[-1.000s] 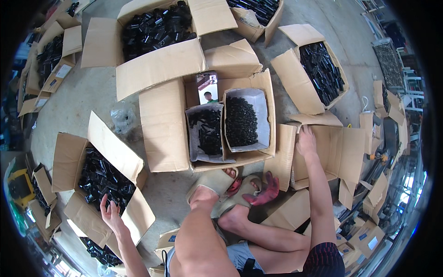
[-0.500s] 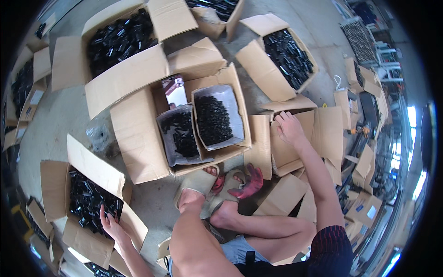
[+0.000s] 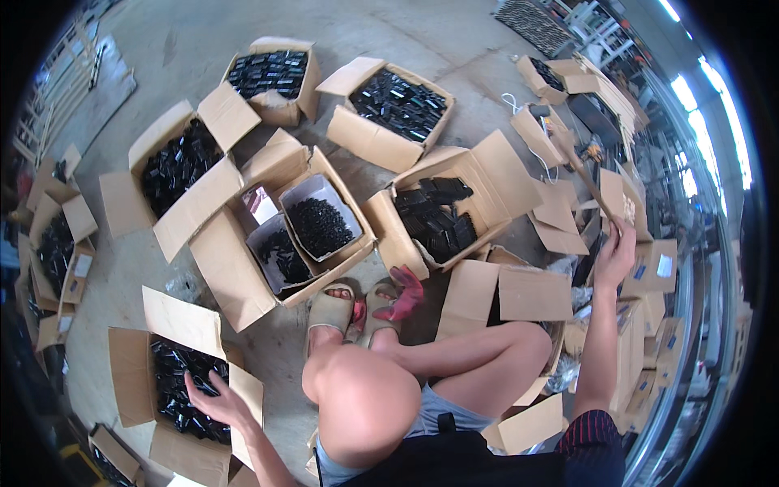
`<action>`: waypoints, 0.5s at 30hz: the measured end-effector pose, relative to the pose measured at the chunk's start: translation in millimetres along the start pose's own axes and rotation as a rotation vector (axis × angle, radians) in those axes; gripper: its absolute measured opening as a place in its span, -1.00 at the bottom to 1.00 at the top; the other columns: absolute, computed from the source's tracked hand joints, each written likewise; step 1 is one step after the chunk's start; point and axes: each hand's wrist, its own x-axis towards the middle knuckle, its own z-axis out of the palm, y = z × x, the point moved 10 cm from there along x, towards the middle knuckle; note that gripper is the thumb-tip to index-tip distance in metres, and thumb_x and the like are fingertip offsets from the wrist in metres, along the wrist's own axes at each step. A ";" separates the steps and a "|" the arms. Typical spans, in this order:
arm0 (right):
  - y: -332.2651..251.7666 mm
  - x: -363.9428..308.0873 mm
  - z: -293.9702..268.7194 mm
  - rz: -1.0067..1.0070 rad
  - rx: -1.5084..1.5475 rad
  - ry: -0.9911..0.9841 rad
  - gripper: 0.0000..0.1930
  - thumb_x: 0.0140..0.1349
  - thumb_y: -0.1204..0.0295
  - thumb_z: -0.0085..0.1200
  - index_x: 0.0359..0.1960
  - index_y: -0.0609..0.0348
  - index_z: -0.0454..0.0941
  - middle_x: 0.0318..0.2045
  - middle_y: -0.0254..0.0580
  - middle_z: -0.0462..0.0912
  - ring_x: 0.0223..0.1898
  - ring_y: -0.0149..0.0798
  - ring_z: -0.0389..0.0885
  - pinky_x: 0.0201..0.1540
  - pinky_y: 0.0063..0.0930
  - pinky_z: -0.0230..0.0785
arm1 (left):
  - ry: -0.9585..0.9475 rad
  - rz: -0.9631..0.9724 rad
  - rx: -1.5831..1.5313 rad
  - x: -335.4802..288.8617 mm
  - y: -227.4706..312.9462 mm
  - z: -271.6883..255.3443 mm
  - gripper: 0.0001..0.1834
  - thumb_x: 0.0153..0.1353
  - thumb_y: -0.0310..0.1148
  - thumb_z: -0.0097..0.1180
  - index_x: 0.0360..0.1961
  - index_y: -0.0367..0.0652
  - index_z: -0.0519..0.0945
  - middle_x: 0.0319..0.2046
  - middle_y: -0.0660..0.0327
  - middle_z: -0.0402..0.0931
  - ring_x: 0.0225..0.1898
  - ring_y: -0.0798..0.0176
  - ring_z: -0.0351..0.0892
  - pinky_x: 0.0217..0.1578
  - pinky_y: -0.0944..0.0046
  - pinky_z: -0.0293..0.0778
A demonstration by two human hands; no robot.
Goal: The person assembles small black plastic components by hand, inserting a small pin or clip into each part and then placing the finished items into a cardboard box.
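My left hand (image 3: 217, 399) is open, fingers spread, over a cardboard box (image 3: 130, 377) of loose glossy black pieces (image 3: 187, 369); I see nothing held in it. Raised at the right, my right hand (image 3: 614, 258) is closed around the near end of a long thin brown stick (image 3: 586, 180), which slants away to the upper left. What is at its far end is hard to make out. Between my hands, a large open box (image 3: 235, 288) holds two grey trays of small black parts and a phone-like slab (image 3: 260, 203). Right of it, an open box (image 3: 503, 183) contains flat black pieces (image 3: 438, 215).
More boxes of black pieces stand beyond, including one at the back (image 3: 398, 105) and one at the left (image 3: 174, 158). A red glove (image 3: 402, 294) lies by my sandals (image 3: 331, 316). Cardboard boxes (image 3: 649, 264) crowd the right side, with an orange-and-black tool (image 3: 594, 152) among them.
My right hand has left the box right of centre and swung right, now gripping the stick. Black pieces now show inside that box. My left hand stays over its box; the view has shifted.
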 end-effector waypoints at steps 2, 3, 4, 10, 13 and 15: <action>44.8 -17.8 12.3 0.149 -0.072 -0.105 -0.77 0.41 0.53 -0.01 0.04 0.19 0.60 -0.07 0.05 0.69 -0.03 0.12 0.66 0.02 -0.10 0.50 | -0.096 0.137 -0.311 3.0 89.3 -6.5 -0.49 0.35 -0.35 0.23 0.26 -0.34 0.46 0.15 -0.10 0.51 0.15 0.00 0.54 0.22 0.10 0.40; 74.0 -36.5 19.3 0.216 -0.117 -0.165 -0.74 0.45 0.47 -0.04 0.08 0.19 0.59 -0.03 0.08 0.69 0.01 0.14 0.66 0.05 -0.08 0.49 | -0.212 0.139 -0.513 -6.8 141.2 0.0 -0.52 0.35 -0.40 0.21 0.23 -0.38 0.46 0.15 -0.05 0.53 0.14 0.04 0.55 0.21 0.12 0.40; 112.3 -68.3 41.0 0.413 -0.153 -0.397 -0.64 0.50 0.30 -0.13 0.20 0.13 0.54 0.06 0.11 0.65 0.11 0.14 0.61 0.13 -0.03 0.44 | -0.354 0.239 -0.577 -22.5 198.1 -1.9 -0.59 0.35 -0.46 0.17 0.18 -0.37 0.50 0.11 -0.03 0.56 0.13 0.07 0.56 0.21 0.15 0.40; 98.7 -222.9 127.9 0.517 0.130 -0.771 -0.71 0.40 0.34 0.04 0.09 0.06 0.62 -0.02 0.06 0.69 0.05 0.07 0.65 0.13 -0.09 0.46 | -0.720 1.133 -1.220 -105.1 482.1 -165.4 -0.71 0.07 -0.42 0.33 -0.16 -0.31 0.70 -0.13 -0.06 0.69 -0.03 -0.08 0.70 0.07 0.02 0.56; 21.0 -223.6 155.6 0.494 0.309 -0.742 -0.74 0.40 0.35 0.03 0.01 0.13 0.64 -0.09 0.07 0.70 -0.01 0.08 0.67 0.07 -0.13 0.48 | -0.717 1.230 -1.298 -112.4 515.5 -215.5 -0.72 0.10 -0.42 0.29 -0.15 -0.31 0.69 -0.15 -0.04 0.70 -0.05 -0.06 0.70 0.06 0.03 0.56; 57.8 -209.4 120.8 0.497 0.260 -0.706 -0.76 0.40 0.36 0.02 -0.04 0.18 0.65 -0.14 0.08 0.71 -0.05 0.08 0.68 0.03 -0.16 0.49 | -0.771 1.196 -1.428 -131.7 525.3 -211.1 -0.72 0.12 -0.42 0.26 -0.14 -0.30 0.68 -0.16 -0.03 0.70 -0.06 -0.05 0.70 0.05 0.04 0.56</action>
